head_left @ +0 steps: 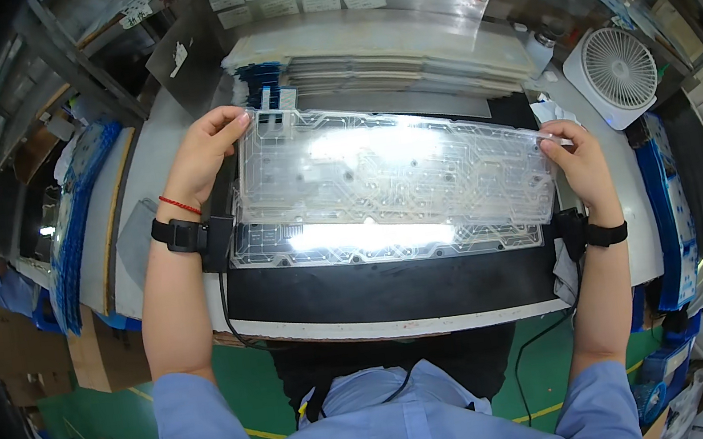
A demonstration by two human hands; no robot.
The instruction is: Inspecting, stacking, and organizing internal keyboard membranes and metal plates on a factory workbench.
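Between my hands hangs a clear flexible circuit film [453, 174], printed with fine traces and a short tail strip at its upper left. My left hand [203, 155] pinches its upper left corner between thumb and fingers. On the other side my right hand [578, 159] grips the upper right corner. The film tilts down toward the right and reflects the light strongly. Under its lower edge, a second similar film [480, 240] shows on the black mat [379, 287]; the held film hides most of it.
Behind the mat lies a stack of sheets [412, 72], with a blue bundle [260, 78] at its left end. A white fan [618, 70] stands at the back right. Blue trays [84, 203] are on the left, and more blue trays [667, 211] on the right. People sit at both sides.
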